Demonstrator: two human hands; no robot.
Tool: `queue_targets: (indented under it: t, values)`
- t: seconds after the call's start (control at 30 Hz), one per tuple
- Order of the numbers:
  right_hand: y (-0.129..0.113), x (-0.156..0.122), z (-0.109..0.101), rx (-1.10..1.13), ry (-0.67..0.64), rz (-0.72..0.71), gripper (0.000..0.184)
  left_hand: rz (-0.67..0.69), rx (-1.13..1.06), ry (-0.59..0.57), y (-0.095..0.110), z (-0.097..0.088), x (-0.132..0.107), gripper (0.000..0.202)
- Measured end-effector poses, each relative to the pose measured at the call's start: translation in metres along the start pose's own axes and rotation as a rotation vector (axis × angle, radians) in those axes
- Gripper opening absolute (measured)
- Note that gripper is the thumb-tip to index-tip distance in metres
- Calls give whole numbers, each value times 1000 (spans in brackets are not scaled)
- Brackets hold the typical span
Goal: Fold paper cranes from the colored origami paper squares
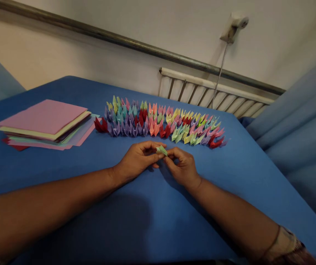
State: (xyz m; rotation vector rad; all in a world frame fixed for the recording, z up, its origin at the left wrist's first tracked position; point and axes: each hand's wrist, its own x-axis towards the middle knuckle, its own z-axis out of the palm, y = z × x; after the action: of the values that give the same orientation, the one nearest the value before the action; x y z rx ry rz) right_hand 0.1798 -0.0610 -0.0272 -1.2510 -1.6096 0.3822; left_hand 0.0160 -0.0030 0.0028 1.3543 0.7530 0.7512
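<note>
A small light-green piece of folded paper (162,150) is held between my two hands, above the blue table. My left hand (139,157) pinches it from the left with thumb and fingers. From the right, my right hand (183,165) grips its lower edge between thumb and forefinger. Just beyond my hands stand several rows of small origami cranes (154,127) in red, purple, pink, yellow, green and blue. The fingers cover part of the folded paper, so its full shape is hidden.
To the left lies a stack of coloured paper sheets (44,116), pink on top. Everything rests on a blue table (97,209). Behind it are a wall rail (135,45) and a radiator (202,80). A blue curtain (298,121) hangs along the right side.
</note>
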Motion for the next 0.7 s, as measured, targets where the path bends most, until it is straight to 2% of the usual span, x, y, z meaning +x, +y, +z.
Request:
queue_targets:
  t: [0.17,0.33,0.47,0.7]
  values:
    - [-3,-1,1,9,10,27,5,16,-56,22,0,-1,-2,22]
    - [-8,1,-4,66,98,-15,6,78,-136,15,0,-1,1,22]
    - [-10,1,-5,78,133,-69,4,105,-67,-26,1,-2,3,18]
    - [-12,3,-6,26,114,-175,8,100,-18,-131,-4,-6,6,14]
